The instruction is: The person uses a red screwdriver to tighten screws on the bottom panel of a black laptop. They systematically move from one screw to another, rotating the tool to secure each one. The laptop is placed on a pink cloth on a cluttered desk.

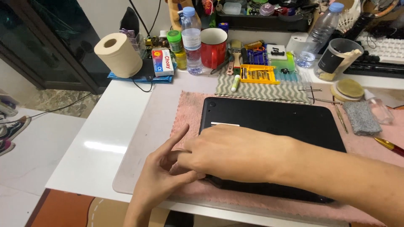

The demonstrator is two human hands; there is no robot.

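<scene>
A black laptop (277,120) lies upside down on a pink cloth (189,109) on the white table (105,138). My right hand (235,153) reaches across from the right and rests over the laptop's near left corner, fingers curled toward my left hand. My left hand (162,176) comes up from below, index finger stretched out on the cloth just left of that corner, its other fingers tucked under my right hand's fingertips. The two hands touch. Whether something small is held between them is hidden.
At the back stand a paper roll (118,54), a water bottle (192,40), a red mug (213,46), a yellow screwdriver bit set (259,74) on a zigzag cloth (261,88), a plastic cup (336,59) and a keyboard (385,50). A grey pad (361,117) and red pen (389,146) lie right.
</scene>
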